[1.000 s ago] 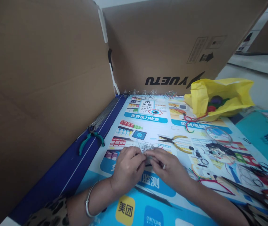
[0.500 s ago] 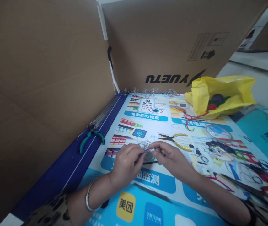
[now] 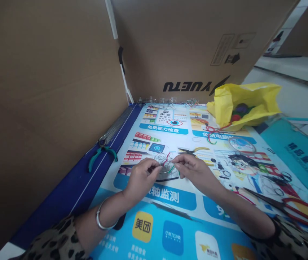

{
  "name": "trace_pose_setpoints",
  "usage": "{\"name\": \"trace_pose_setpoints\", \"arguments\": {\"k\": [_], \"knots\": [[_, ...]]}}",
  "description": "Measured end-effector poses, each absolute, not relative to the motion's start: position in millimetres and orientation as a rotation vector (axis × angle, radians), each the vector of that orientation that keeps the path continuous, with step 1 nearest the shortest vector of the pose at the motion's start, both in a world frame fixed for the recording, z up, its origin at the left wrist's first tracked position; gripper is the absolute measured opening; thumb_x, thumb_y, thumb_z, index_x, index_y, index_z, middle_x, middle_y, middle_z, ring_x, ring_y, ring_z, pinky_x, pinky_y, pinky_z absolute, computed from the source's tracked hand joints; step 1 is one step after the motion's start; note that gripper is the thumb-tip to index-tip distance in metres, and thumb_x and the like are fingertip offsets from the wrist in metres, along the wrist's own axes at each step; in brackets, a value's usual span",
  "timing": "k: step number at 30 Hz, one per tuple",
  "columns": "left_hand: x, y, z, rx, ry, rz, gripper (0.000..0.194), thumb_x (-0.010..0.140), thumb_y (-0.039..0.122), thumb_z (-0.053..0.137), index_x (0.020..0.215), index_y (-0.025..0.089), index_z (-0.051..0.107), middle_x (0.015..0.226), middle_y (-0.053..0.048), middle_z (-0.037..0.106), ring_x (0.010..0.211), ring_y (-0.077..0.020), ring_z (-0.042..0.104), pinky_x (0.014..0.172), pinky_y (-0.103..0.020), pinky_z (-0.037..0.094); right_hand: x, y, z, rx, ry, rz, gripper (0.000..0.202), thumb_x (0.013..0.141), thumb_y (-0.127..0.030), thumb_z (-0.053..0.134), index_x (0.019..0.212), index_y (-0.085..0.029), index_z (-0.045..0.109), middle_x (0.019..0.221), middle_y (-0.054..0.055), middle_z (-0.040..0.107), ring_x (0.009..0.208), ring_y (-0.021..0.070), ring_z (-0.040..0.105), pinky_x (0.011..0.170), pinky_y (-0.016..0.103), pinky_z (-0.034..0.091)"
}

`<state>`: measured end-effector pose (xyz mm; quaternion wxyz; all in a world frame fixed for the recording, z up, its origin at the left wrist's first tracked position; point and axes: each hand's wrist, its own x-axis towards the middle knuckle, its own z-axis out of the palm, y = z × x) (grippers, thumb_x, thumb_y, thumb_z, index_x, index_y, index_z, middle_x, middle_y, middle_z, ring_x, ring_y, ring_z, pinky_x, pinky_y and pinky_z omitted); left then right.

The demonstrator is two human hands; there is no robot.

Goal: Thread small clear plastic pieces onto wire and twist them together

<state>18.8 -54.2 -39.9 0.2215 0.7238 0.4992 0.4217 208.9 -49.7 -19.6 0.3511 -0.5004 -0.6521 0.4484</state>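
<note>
Fingertips had parted since the earlier frame, baring a red strand (image 3: 167, 158).
Left hand (image 3: 141, 177) pinched the wire piece (image 3: 166, 168); the right hand's (image 3: 197, 174) grip was unclear. It lay between them, strand slanting away from the left fingertips, pliers (image 3: 202, 148) beyond.
</note>
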Motion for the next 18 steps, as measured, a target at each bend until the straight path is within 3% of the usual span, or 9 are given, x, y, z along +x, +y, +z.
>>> {"name": "trace_pose_setpoints", "arguments": {"k": [6,10,15,18], "knots": [[19,-54,-38,1.92,1.378,1.142,0.008,0.077,0.02,0.056,0.072,0.017,0.062,0.072,-0.002,0.065,0.069,-0.0133,0.059,0.06,-0.023,0.046,208,-59,-20,-1.365,-1.989,0.64,0.015,0.081,-0.024,0.051,0.092,-0.02,0.061,0.075,0.002,0.06,0.065,0.0137,0.057,0.06,0.026,0.046],[19,-55,-38,1.92,1.382,1.128,0.009,0.077,0.021,0.057,0.072,0.017,0.062,0.073,-0.003,0.065,0.071,-0.0137,0.059,0.062,-0.024,0.046,208,-67,-21,-1.333,-2.063,0.481,0.017,0.085,-0.021,0.047,0.092,-0.019,0.061,0.082,0.005,0.063,0.073,0.0158,0.06,0.066,0.027,0.048],[20,-57,-37,1.929,1.402,1.131,0.008,0.077,0.021,0.057,0.071,0.017,0.061,0.073,-0.002,0.065,0.07,-0.0136,0.06,0.062,-0.023,0.045,215,-74,-35,-1.46,-2.203,0.217,0.029,0.088,-0.022,0.042,0.113,-0.016,0.057,0.102,0.012,0.062,0.095,0.0237,0.059,0.079,0.037,0.048],[21,-57,-38,1.916,1.419,1.144,0.009,0.076,0.022,0.058,0.07,0.018,0.062,0.071,-0.001,0.065,0.068,-0.0131,0.059,0.06,-0.022,0.045,221,-76,-39,-1.532,-2.266,0.139,0.028,0.088,-0.018,0.04,0.107,-0.016,0.061,0.099,0.012,0.061,0.095,0.0241,0.059,0.082,0.037,0.047]]}}
